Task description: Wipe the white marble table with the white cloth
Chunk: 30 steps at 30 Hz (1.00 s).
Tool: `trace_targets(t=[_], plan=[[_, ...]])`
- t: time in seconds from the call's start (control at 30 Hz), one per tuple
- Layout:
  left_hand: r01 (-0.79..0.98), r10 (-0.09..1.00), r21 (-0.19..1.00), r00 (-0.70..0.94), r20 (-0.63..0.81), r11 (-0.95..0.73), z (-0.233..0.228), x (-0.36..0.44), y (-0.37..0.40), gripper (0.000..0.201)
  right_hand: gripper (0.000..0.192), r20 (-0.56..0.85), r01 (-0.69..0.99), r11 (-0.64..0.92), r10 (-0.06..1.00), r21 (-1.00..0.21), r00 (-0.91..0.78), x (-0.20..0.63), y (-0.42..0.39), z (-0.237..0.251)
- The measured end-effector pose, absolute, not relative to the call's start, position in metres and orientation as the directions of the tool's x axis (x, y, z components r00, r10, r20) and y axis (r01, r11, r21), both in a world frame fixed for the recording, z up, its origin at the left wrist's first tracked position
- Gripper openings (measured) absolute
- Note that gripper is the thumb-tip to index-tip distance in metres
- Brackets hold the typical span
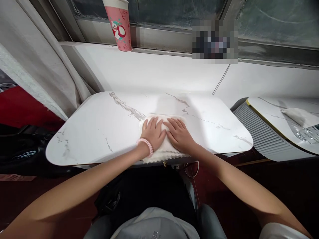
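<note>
White cloth [163,153] on marble table [99,129]; left hand [152,132], right hand [179,134] flat, fingers spread, pressing it.

We have the cloth [163,139] on the desk [99,126], at its near edge. Both our hands, left [152,132] and right [179,134], lie on the cloth. Behind the desk, to the left, a cup [119,25] stands on the windowsill [159,71]. A second table [274,116] sits right of the desk.
</note>
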<state>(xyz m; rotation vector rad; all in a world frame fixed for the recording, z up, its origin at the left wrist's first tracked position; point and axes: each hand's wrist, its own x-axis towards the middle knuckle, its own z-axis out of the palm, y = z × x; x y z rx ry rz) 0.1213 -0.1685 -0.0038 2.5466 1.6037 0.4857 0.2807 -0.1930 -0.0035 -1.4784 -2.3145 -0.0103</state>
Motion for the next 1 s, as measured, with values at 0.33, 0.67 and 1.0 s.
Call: trace_targets(t=[0.33,0.67,1.0], plan=[[0.832,0.867,0.246,0.469,0.168,-0.498,0.0,0.157,-0.176,0.057,0.036,0.285,0.792,0.44,0.894,-0.424,-0.344,0.328,-0.186,0.002],[0.849,0.888,0.265,0.415,0.198,-0.456,0.007,0.192,-0.014,0.048,0.04,0.329,0.873,0.259,0.936,-0.413,-0.122,0.334,-0.029,-0.004],[0.837,0.869,0.244,0.447,0.212,-0.49,0.005,0.205,0.065,0.045,0.038,0.397,0.874,0.222,0.917,-0.432,-0.037,0.342,0.036,-0.007]])
